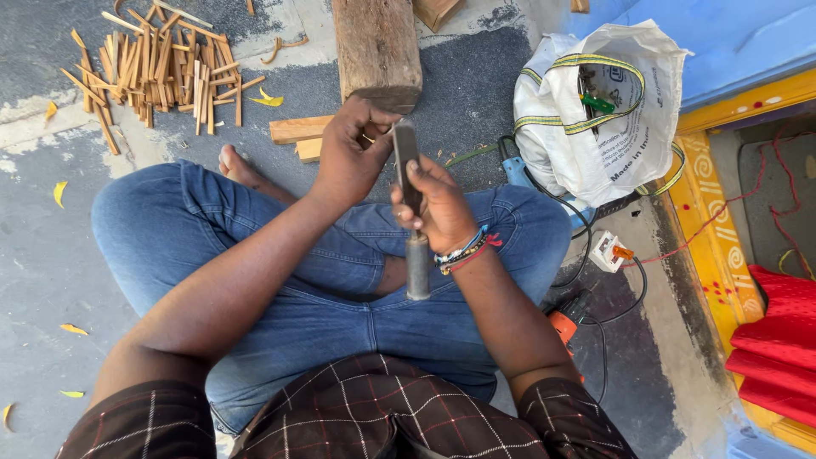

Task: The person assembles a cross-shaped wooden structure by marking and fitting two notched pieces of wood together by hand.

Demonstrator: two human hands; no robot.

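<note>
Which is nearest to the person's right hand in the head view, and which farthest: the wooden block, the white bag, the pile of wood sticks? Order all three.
From the right hand:
1. Wooden block, just ahead, above the hands.
2. White bag, off to the right on the ground.
3. Pile of wood sticks, far upper left, beyond the left knee.

The right hand (438, 204) grips a grey metal tool (412, 212) upright; the left hand (353, 153) touches the wooden block (376, 47) beyond.
</note>
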